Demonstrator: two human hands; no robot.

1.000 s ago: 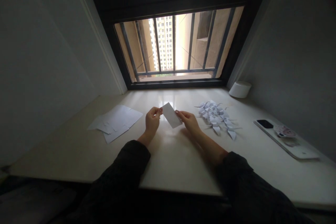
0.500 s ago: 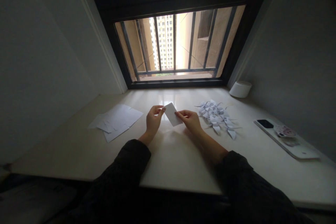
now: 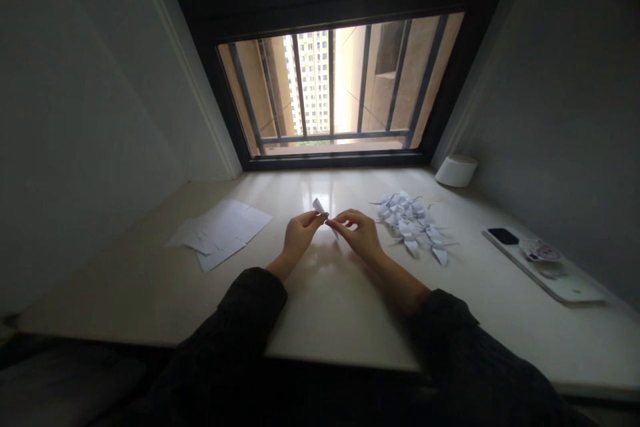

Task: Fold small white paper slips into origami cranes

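Observation:
Both hands meet over the middle of a pale table (image 3: 330, 307), a little above its surface. My left hand (image 3: 299, 237) and my right hand (image 3: 358, 232) each pinch a small white paper slip (image 3: 320, 208), fingertips almost touching. Only a small folded corner of the paper shows above the fingers; the rest is hidden between them. Dark sleeves cover both forearms.
Loose white paper sheets (image 3: 223, 230) lie to the left. A heap of folded paper pieces (image 3: 411, 221) lies just right of my right hand. A white round container (image 3: 456, 170) stands at the back right. A phone on a white tablet (image 3: 543, 263) lies far right. A barred window (image 3: 335, 90) faces me.
The flat white slip held open between the hands has been folded together. The hands moved closer until the fingertips nearly meet, and most of the paper is now hidden.

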